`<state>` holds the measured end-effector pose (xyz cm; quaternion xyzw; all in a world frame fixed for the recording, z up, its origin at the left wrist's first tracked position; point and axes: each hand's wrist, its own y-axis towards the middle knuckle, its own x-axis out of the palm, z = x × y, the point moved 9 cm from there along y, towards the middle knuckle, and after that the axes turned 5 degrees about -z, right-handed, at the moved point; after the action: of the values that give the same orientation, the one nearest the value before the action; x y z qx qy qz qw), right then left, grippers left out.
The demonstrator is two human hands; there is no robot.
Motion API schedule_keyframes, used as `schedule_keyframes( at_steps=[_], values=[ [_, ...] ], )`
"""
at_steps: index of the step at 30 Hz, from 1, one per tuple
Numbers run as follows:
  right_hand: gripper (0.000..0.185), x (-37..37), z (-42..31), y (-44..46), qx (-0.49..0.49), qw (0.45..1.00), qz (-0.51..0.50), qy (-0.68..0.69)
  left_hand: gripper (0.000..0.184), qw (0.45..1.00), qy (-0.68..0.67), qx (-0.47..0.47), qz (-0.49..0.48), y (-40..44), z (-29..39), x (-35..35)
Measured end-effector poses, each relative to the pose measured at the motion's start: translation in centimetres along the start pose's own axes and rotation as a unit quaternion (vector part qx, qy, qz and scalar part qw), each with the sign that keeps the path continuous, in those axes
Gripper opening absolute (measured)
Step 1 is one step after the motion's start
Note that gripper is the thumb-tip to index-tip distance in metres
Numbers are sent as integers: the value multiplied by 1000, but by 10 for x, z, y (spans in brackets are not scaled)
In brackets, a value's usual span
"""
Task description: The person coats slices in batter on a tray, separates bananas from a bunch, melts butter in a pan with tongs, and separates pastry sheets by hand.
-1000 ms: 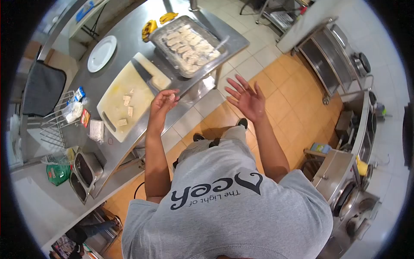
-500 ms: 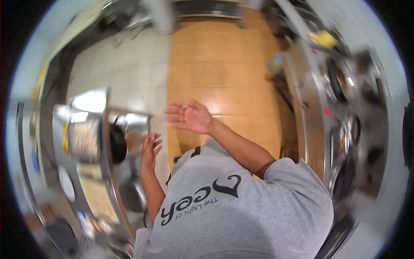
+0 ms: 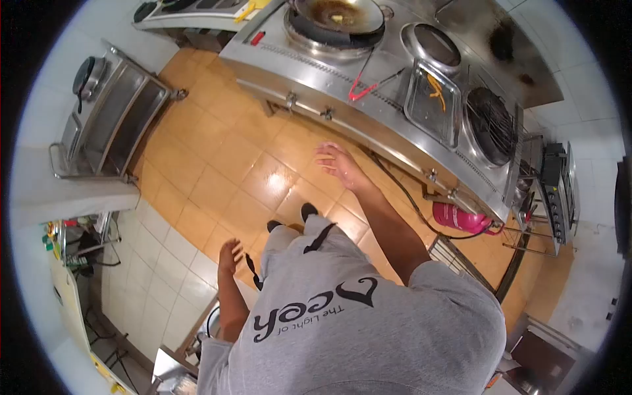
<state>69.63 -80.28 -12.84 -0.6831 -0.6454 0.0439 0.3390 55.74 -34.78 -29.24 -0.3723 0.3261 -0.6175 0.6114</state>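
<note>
My right hand (image 3: 337, 166) hangs in the air over the tiled floor, fingers spread and holding nothing. It is nearest the front of the steel stove (image 3: 342, 122). My left hand (image 3: 229, 257) is low at my side, fingers loosely apart, also without anything in it. On the stove, a wok (image 3: 339, 14) with brown residue sits on the far burner. Red-handled tongs (image 3: 361, 91) lie near the stove's front edge. Beside them a metal tray (image 3: 421, 118) carries an orange-yellow utensil (image 3: 436, 92).
A steel trolley (image 3: 122, 108) with a lidded pot (image 3: 91, 76) stands at the far left. Under the stove lies a pink gas cylinder (image 3: 461, 217), with a black hose (image 3: 411, 196) along the floor. A wire-grated burner (image 3: 492, 125) is at the stove's right end.
My body has turned right, bringing the stove in front of me. The worktop on my left has mostly left the view. My right hand has shifted right; both hands remain empty.
</note>
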Motion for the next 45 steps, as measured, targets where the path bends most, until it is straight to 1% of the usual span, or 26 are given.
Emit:
schedule_keyframes(
  at_steps=[1,2,3,4,6,7,8,9,12,15,17,18,19,21,22,23,25,26,27,30,33,34,37,40,44,45],
  values=[
    [38,-25,-16,23,-38,996,42,-67,35,1000,-21,-14,7,9,-4,-5],
    [40,-52,-23,50,-69,985,85,-131,35,997,-79,2,18,18,-4,-11],
    [45,-88,-49,69,-165,919,222,-281,34,990,-138,12,32,21,-11,-18],
    [50,-105,-75,72,-249,802,344,-419,34,979,-195,20,48,17,-18,-27],
    [65,-113,-124,71,-234,750,412,-462,31,946,-303,-9,110,16,-14,-32],
    [73,-117,-137,75,-199,741,447,-461,30,925,-351,-26,141,15,-12,-35],
    [80,-122,-150,81,-164,729,482,-458,22,922,-359,-32,141,19,0,-33],
    [88,-127,-160,83,-129,715,516,-454,20,925,-357,-33,129,32,15,-31],
    [100,-138,-165,103,31,752,507,-420,15,936,-338,-33,93,86,70,-25],
    [108,-156,-162,124,76,749,499,-430,18,948,-307,-45,72,156,151,-14],
    [110,-155,-163,122,126,739,497,-438,25,965,-262,-4,16,200,223,10],
    [111,-153,-163,122,151,734,493,-442,29,977,-213,11,-16,216,264,28],
    [110,-155,-163,122,154,745,489,-426,34,985,-164,27,-48,230,306,47],
    [110,-158,-158,120,160,769,480,-389,34,990,-87,65,-91,261,375,78],
    [95,-151,-162,106,122,737,534,-397,36,986,-70,59,-142,296,398,86],
    [87,-150,-149,103,100,786,508,-337,38,979,-54,49,-191,325,410,91],
    [72,-148,-125,91,47,867,451,-209,42,984,-44,54,-163,308,447,119],
    [63,-131,-123,82,-18,901,427,-75,45,986,-40,62,-152,301,465,134],
    [54,-106,-129,72,-87,913,393,59,44,986,-32,51,-153,307,468,142],
    [49,-51,-174,60,-188,910,322,179,42,989,-17,20,-148,323,465,155],
    [48,-28,-218,86,-198,935,198,219,37,991,-6,-15,-134,331,444,152],
    [47,-27,-228,103,-189,940,155,236,37,991,-5,-27,-132,333,436,150],
    [43,-34,-261,159,-125,963,110,211,37,993,-5,-33,-110,329,427,143],
    [38,-55,-277,207,-41,971,117,206,37,995,-38,-14,-87,323,420,123],
    [36,-84,-282,235,7,977,132,166,39,994,-96,-24,-39,310,405,98],
    [35,-86,-285,236,6,979,129,160,40,993,-108,-28,-28,306,402,96]
  ],
)
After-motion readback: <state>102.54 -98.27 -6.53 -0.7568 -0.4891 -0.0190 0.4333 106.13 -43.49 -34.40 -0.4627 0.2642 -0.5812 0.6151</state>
